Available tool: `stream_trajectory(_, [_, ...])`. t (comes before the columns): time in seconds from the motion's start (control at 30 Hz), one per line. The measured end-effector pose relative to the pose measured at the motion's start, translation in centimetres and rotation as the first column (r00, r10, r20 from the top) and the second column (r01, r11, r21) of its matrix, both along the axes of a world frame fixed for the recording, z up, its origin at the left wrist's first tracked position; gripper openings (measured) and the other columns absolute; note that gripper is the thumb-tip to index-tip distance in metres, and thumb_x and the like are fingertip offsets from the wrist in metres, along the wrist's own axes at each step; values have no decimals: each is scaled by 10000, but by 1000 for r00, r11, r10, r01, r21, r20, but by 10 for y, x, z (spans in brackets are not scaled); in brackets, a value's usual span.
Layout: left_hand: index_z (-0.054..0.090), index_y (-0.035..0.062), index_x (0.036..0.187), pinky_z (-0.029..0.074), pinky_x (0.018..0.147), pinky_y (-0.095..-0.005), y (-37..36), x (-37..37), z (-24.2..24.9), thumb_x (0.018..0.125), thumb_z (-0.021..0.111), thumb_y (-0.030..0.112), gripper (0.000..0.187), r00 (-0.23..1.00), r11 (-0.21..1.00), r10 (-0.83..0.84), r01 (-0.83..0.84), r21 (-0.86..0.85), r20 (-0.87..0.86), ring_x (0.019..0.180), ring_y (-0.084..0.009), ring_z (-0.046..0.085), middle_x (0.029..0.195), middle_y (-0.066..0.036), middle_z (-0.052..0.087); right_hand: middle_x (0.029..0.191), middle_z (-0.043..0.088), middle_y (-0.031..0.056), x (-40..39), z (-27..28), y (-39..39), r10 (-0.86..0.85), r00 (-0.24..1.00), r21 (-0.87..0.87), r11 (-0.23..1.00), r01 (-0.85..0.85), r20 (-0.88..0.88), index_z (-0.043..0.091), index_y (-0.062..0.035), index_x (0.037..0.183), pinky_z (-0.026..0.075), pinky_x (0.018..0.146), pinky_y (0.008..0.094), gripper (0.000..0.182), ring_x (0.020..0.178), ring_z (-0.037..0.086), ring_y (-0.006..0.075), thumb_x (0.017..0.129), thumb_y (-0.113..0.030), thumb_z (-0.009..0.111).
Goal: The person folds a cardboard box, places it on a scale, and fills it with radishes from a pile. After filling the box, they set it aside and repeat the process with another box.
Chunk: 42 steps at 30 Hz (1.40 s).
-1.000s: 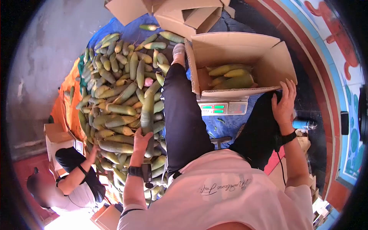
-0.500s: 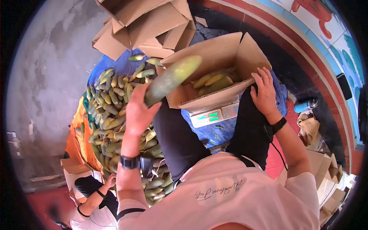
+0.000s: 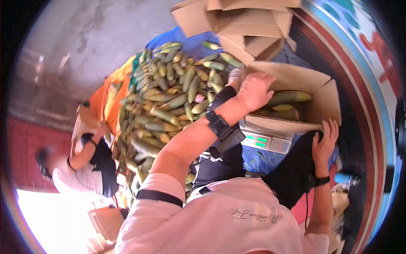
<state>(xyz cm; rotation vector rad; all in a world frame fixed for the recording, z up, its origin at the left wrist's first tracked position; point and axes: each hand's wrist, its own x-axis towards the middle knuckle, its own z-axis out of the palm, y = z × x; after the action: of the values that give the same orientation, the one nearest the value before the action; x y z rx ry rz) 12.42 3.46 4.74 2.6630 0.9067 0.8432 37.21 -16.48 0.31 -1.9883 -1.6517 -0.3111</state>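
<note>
My left hand (image 3: 255,90) is over the left side of an open cardboard box (image 3: 292,123), fingers loosely apart and nothing visible in them. Inside that box lie several long green radishes; a large dark green radish (image 3: 290,98) is at the back, with yellower ones in front. My right hand (image 3: 325,143) rests against the box's front right corner, fingers stretched and touching the cardboard. Under the box stands a digital scale (image 3: 275,143) with lit green displays. To the left of my left arm spreads a big heap of green radishes (image 3: 163,114).
Folded cardboard boxes (image 3: 249,21) are stacked behind. Blue and orange sheets (image 3: 112,95) lie under the radish heap. Another person (image 3: 82,169) works at the left beside a carton. A blue bottle (image 3: 344,178) is on the right, near the striped wall (image 3: 359,84).
The radish that my left hand held is out of it, and a large one now lies in the box. My left hand moved to the box's side; the camera view turned left.
</note>
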Motion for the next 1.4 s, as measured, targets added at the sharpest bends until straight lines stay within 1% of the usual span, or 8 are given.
stream_trajectory(0.27, [644, 45, 987, 485, 852, -419, -35, -125, -12, 759, 653, 56, 228, 939, 958, 282, -267, -102, 197, 932, -355, 610, 966, -158, 655, 1378, 419, 175, 5, -7, 4, 53, 993, -12, 999, -52, 101, 467, -47, 1295, 277, 1104, 457, 524, 1329, 326, 379, 790, -8, 602])
stream_trajectory(0.4, [656, 61, 920, 476, 828, -435, -54, -209, -56, 746, 635, 93, 178, 863, 861, 505, -500, -89, 38, 890, -352, 603, 894, -151, 641, 1379, 419, 176, 5, -8, 2, 49, 993, -26, 999, -47, 112, 456, -39, 1304, 279, 1103, 460, 529, 1327, 328, 379, 796, -12, 600])
stream_trajectory(0.57, [656, 78, 929, 504, 789, -443, -92, -296, -128, 819, 569, 240, 215, 620, 469, 705, -772, -428, -345, 927, -359, 622, 968, -164, 660, 1376, 423, 178, 5, -8, 2, 70, 985, -25, 997, -67, 155, 446, -30, 1313, 281, 1103, 461, 536, 1321, 336, 380, 799, -17, 598])
stream_trajectory(0.73, [668, 96, 933, 507, 821, -455, -136, -337, -191, 846, 499, 294, 275, 477, 214, 673, -857, -469, -565, 918, -367, 634, 957, -176, 670, 1370, 429, 181, 7, -10, 6, 83, 979, -23, 996, -81, 188, 441, -26, 1318, 282, 1100, 466, 543, 1315, 344, 382, 800, -29, 602])
stream_trajectory(0.8, [670, 98, 930, 506, 831, -457, -155, -382, -272, 839, 507, 295, 271, 508, 289, 580, -859, -422, -637, 928, -366, 633, 968, -177, 667, 1364, 435, 183, 3, -9, 7, 58, 980, -8, 998, -58, 189, 441, -25, 1318, 283, 1097, 466, 551, 1313, 349, 382, 794, -38, 612])
stream_trajectory(0.83, [672, 99, 926, 504, 841, -458, -159, -377, -265, 832, 515, 295, 267, 524, 376, 482, -847, -375, -702, 938, -364, 632, 980, -178, 664, 1364, 435, 183, 3, -9, 7, 63, 979, -16, 998, -61, 193, 441, -25, 1318, 283, 1097, 466, 551, 1313, 349, 382, 794, -38, 612])
stream_trajectory(1.07, [587, 92, 1181, 445, 972, -387, -170, -358, -232, 774, 630, 298, 458, 389, 103, 578, -907, -408, -718, 1143, -307, 546, 1216, -170, 563, 1363, 434, 181, 5, -11, 10, 66, 973, 2, 998, -69, 221, 430, -26, 1326, 276, 1099, 470, 567, 1317, 345, 379, 791, -49, 618])
stream_trajectory(1.4, [540, 108, 1242, 404, 1018, -403, -145, -367, -256, 786, 648, 296, 505, 348, 177, 531, -937, -301, -773, 1252, -295, 439, 1307, -126, 488, 1381, 412, 194, 5, -13, 9, 26, 978, -24, 999, -21, 209, 416, -29, 1332, 251, 1115, 475, 570, 1332, 320, 385, 799, -66, 614])
